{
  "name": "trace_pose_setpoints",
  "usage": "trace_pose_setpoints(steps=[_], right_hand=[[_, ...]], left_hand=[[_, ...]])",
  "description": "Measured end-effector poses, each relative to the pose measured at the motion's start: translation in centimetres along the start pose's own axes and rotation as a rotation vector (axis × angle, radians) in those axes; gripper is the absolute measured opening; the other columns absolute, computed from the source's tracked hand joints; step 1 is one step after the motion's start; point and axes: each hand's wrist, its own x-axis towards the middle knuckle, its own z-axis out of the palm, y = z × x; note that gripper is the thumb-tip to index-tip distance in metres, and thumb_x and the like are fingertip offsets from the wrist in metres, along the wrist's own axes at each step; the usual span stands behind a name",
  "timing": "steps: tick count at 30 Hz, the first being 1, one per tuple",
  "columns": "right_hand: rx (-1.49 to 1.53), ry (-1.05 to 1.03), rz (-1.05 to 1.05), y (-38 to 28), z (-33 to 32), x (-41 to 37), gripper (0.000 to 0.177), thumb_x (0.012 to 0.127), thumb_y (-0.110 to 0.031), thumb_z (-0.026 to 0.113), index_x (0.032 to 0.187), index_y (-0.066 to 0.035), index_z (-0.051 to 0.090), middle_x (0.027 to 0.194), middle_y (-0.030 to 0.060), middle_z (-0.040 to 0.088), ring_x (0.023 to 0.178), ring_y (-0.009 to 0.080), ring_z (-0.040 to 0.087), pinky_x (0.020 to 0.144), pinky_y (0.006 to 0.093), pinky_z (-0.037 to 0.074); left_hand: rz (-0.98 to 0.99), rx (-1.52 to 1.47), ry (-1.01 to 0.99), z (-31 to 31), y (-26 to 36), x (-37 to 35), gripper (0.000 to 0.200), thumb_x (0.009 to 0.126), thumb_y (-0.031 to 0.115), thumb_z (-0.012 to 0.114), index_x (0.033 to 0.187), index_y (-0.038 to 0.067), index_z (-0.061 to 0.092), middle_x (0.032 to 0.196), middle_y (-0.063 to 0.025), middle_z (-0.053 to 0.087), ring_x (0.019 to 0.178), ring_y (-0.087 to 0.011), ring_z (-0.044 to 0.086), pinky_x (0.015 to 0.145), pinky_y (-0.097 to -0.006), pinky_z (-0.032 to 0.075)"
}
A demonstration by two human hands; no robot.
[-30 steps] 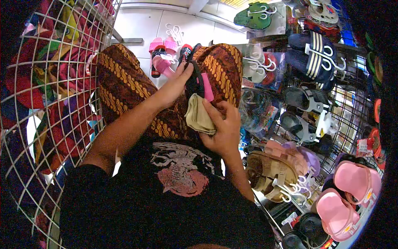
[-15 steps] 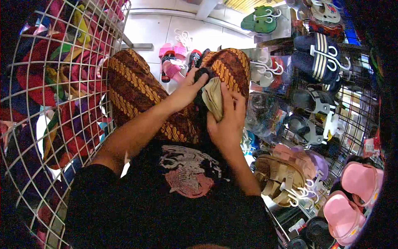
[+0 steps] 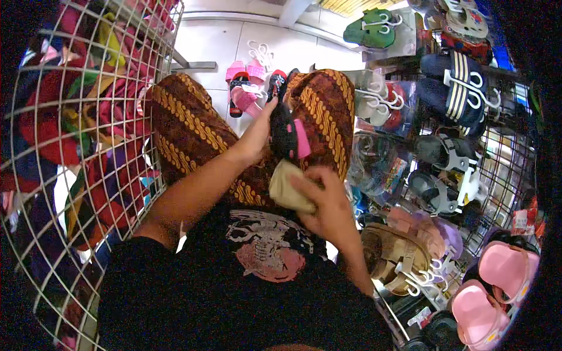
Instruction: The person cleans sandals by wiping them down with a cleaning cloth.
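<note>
My left hand [image 3: 258,136] grips a black sandal with a pink strap [image 3: 289,133], held upright over my lap. My right hand [image 3: 329,202] is closed on a beige cloth [image 3: 287,188], just below the sandal and slightly apart from it. Under both hands lie my legs in brown and orange batik trousers [image 3: 187,128], and my black printed T-shirt [image 3: 263,248] fills the foreground.
A white wire rack [image 3: 76,146] stuffed with colourful fabric stands at the left. On the right a wire wall carries hung footwear: navy striped slides [image 3: 453,79], tan sandals [image 3: 392,251], pink clogs [image 3: 503,272], green slippers [image 3: 374,26]. Pink sandals [image 3: 244,82] sit on the white tiled floor ahead.
The cloth was pressed against the sandal half a second ago; my right hand has since dropped with it, uncovering the pink strap. My left hand still holds the sandal up.
</note>
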Motion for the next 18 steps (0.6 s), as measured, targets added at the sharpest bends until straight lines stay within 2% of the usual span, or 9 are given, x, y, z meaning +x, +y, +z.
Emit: trace_pose_setpoints(steps=[3,5,6,7,9,12,15,16,18], right_hand=[[0.154,-0.220,0.018,0.2,-2.7,-2.2,0.070,0.063,-0.004,0.073,0.130,-0.021,0.063,0.120,0.0120,0.058,0.114,0.0322,0.055,0.099,0.0404,0.044],[0.296,-0.327,0.026,1.2,-4.1,-3.0,0.070,0.064,-0.002,0.071,0.131,-0.020,0.063,0.120,0.0125,0.060,0.112,0.0326,0.058,0.099,0.0409,0.044],[0.298,-0.228,0.001,1.3,-4.4,-2.8,0.069,0.063,-0.001,0.070,0.130,-0.017,0.063,0.118,0.0132,0.063,0.111,0.0334,0.059,0.098,0.0417,0.044],[0.197,-0.042,0.066,1.0,-3.6,-2.4,0.068,0.063,0.000,0.070,0.128,-0.016,0.063,0.120,0.0125,0.062,0.112,0.0334,0.059,0.097,0.0429,0.044],[0.050,0.286,0.005,0.5,-2.0,0.1,0.067,0.063,0.001,0.069,0.127,-0.016,0.063,0.121,0.0116,0.062,0.113,0.0330,0.058,0.098,0.0426,0.043],[0.033,0.248,-0.006,0.4,0.5,2.2,0.067,0.065,-0.003,0.070,0.129,-0.020,0.061,0.126,0.0108,0.058,0.116,0.0338,0.054,0.102,0.0475,0.039],[0.101,0.022,0.001,1.3,0.3,0.6,0.066,0.066,-0.004,0.070,0.129,-0.021,0.061,0.127,0.0104,0.058,0.118,0.0340,0.053,0.104,0.0483,0.037],[0.073,-0.008,0.009,1.1,-0.4,-0.3,0.064,0.064,0.002,0.066,0.125,-0.018,0.064,0.125,0.0087,0.060,0.116,0.0309,0.055,0.100,0.0446,0.040],[0.066,-0.103,0.047,1.4,-1.0,-2.4,0.063,0.065,0.002,0.066,0.125,-0.019,0.065,0.124,0.0085,0.061,0.116,0.0305,0.056,0.101,0.0434,0.040]], left_hand=[[0.029,0.034,0.098,1.3,0.5,-0.6,0.040,0.098,0.050,0.048,0.096,0.013,0.062,0.075,-0.0022,0.063,0.065,-0.0168,0.062,0.059,-0.0329,0.053],[0.030,0.032,0.103,1.4,1.0,-0.6,0.037,0.096,0.046,0.050,0.092,0.012,0.060,0.073,-0.0030,0.062,0.063,-0.0174,0.062,0.060,-0.0342,0.054],[0.027,0.022,0.094,1.1,1.2,-0.3,0.036,0.096,0.046,0.050,0.090,0.012,0.060,0.073,-0.0033,0.062,0.063,-0.0175,0.062,0.060,-0.0346,0.054],[0.029,0.007,0.086,1.6,1.5,-0.6,0.035,0.095,0.045,0.050,0.089,0.011,0.060,0.073,-0.0035,0.062,0.063,-0.0176,0.062,0.060,-0.0351,0.054],[-0.005,0.025,0.107,1.9,1.5,-1.1,0.034,0.093,0.044,0.051,0.087,0.012,0.059,0.073,-0.0028,0.062,0.065,-0.0172,0.062,0.064,-0.0340,0.053],[0.022,0.047,0.113,1.9,1.5,-1.0,0.034,0.094,0.044,0.050,0.089,0.012,0.060,0.075,-0.0019,0.062,0.067,-0.0160,0.062,0.068,-0.0308,0.052],[0.051,0.081,0.128,1.2,1.3,-0.7,0.034,0.094,0.044,0.050,0.091,0.012,0.061,0.075,-0.0015,0.061,0.066,-0.0158,0.062,0.068,-0.0305,0.053],[-0.002,0.046,0.092,0.9,1.4,-0.6,0.034,0.096,0.042,0.048,0.094,0.011,0.062,0.078,-0.0024,0.064,0.068,-0.0158,0.064,0.068,-0.0300,0.054],[-0.051,0.088,0.070,1.0,1.2,-0.3,0.039,0.096,0.046,0.050,0.102,0.010,0.063,0.081,-0.0037,0.066,0.071,-0.0174,0.067,0.068,-0.0330,0.056]])
